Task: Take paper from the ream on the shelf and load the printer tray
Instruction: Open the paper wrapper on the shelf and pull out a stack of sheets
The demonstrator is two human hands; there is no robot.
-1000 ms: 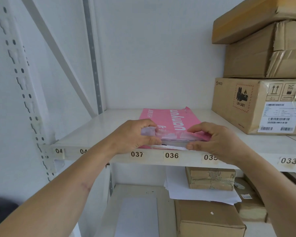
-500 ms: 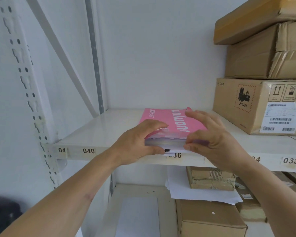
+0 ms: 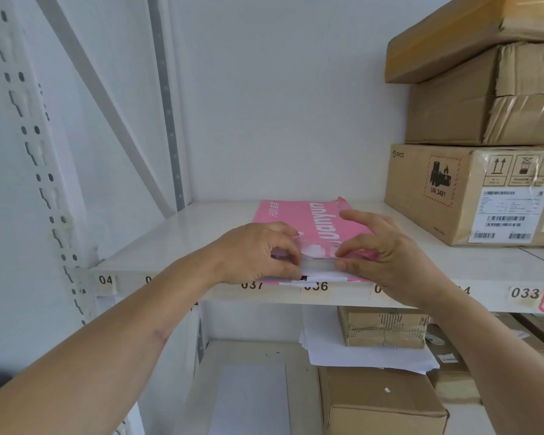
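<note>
A ream of paper in a pink wrapper (image 3: 308,221) lies flat on the white shelf (image 3: 182,233), its near end at the shelf's front edge above the labels 037 and 036. That end of the wrapper is torn, and white sheet edges (image 3: 319,265) show between my hands. My left hand (image 3: 258,252) pinches the ream's near left corner. My right hand (image 3: 380,246) pinches the near right corner, with its fingers spread over the wrapper's top. No printer is in view.
Three stacked cardboard boxes (image 3: 471,196) stand on the same shelf to the right. Below, the lower shelf holds loose white sheets (image 3: 352,353) and more cardboard boxes (image 3: 380,403). A perforated white upright (image 3: 35,158) frames the left side.
My hands have closed in on the ream's near end, thumbs and fingers now pinching it at both corners. The ream has stayed at the shelf's front edge.
</note>
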